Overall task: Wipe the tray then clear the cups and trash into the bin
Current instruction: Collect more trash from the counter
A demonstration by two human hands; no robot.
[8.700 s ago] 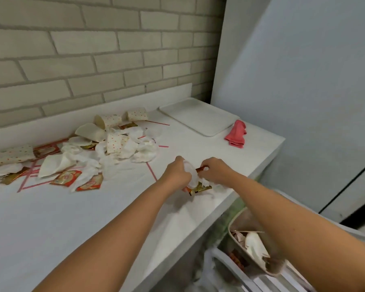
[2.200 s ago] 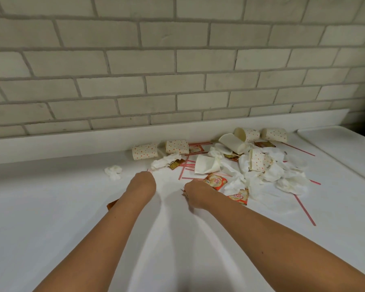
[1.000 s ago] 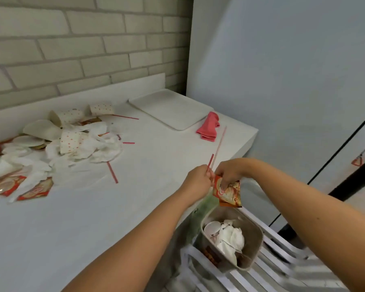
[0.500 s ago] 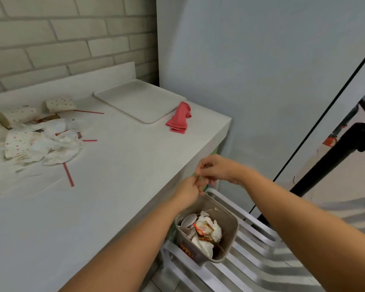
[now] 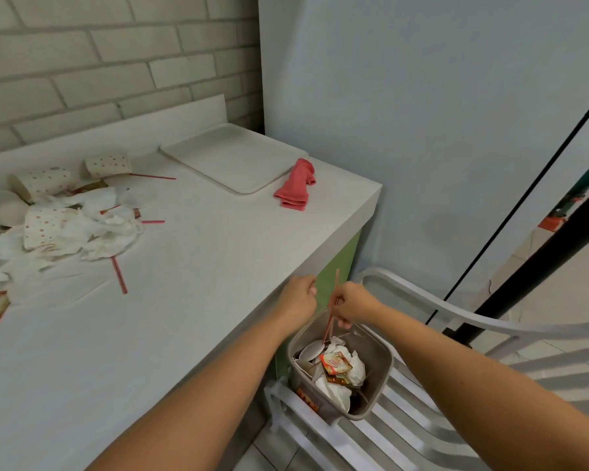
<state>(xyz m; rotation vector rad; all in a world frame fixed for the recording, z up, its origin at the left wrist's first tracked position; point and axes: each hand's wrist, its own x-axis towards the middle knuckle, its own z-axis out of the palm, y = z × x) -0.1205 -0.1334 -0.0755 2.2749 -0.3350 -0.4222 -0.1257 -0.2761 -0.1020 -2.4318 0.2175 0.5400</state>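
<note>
Sachet [image 5: 334, 363] now in bin [image 5: 385, 366]; straw [image 5: 335, 290] above

Head-worn view, down over counter [image 5: 218, 266]

Bright, even light; soft shadows; wide-angle bending at edges; slight blur.

No readable text, sachet [image 5: 334, 363] print blurred
</note>
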